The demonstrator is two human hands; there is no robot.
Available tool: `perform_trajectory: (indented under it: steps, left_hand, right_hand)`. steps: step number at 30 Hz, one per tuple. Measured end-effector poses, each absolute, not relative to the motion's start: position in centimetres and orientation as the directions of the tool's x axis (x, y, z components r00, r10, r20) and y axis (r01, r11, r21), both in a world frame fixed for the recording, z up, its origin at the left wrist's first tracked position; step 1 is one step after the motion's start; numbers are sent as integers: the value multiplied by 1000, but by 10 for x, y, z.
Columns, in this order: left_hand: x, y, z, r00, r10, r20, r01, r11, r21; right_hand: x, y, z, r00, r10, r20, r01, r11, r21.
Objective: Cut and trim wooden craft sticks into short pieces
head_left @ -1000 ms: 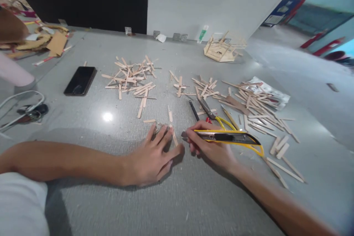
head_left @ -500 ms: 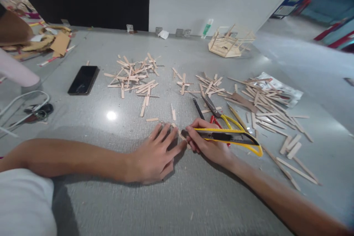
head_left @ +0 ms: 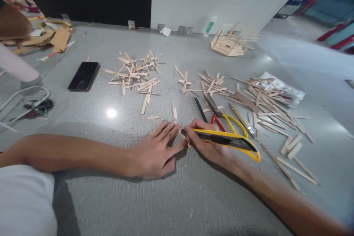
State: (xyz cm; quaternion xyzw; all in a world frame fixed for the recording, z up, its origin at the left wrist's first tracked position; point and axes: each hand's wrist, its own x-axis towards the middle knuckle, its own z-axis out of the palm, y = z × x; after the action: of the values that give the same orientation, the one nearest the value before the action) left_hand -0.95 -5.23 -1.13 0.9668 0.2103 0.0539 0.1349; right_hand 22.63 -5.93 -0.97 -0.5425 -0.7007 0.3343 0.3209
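My left hand [head_left: 157,151] lies on the grey table with its fingers stretched out, pressing on a small wooden stick [head_left: 182,137] that shows between the two hands. My right hand [head_left: 206,142] is closed around a yellow and black utility knife [head_left: 225,139], its front end down at that stick; the blade tip is too small to make out. Just beyond my right hand lie yellow-handled scissors [head_left: 231,123], a red-handled tool [head_left: 218,121] partly hidden, a black pen [head_left: 200,109] and a pencil [head_left: 239,118]. A short stick piece [head_left: 174,111] rests ahead of my left fingertips.
Loose wooden sticks are heaped at centre-left [head_left: 135,73] and on the right [head_left: 273,105], by a plastic packet [head_left: 293,94]. A stick-built frame [head_left: 228,46] stands at the back. A phone [head_left: 84,76], a cable [head_left: 24,96] and cardboard [head_left: 60,39] lie to the left.
The knife's rear end has tipped slightly lower while its front stays by the stick. My left hand keeps pressing in the same place. The view has shifted a little.
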Motion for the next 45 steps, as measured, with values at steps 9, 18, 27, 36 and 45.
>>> perform_trajectory:
  steps: [9,18,27,36,45]
  left_hand:
    - [-6,-47,-5,933,358,-20,356,-916,187]
    - [-3,-49,-2,926,376,-25,376,-918,130]
    - [-7,-47,-4,941,338,29,332,-934,133]
    - [-6,-49,-6,939,341,47,335,-936,110]
    - [-6,-48,-5,938,342,61,325,-926,191]
  right_hand:
    - [219,-64,-12,-235,954,184,709,298,-639]
    - [222,-60,-9,-363,901,238,660,429,-617]
    - [226,-61,-14,-302,940,156,627,319,-710]
    - [227,-62,-14,-247,965,85,586,219,-780]
    - [228,-60,-15,-261,962,84,600,229,-766]
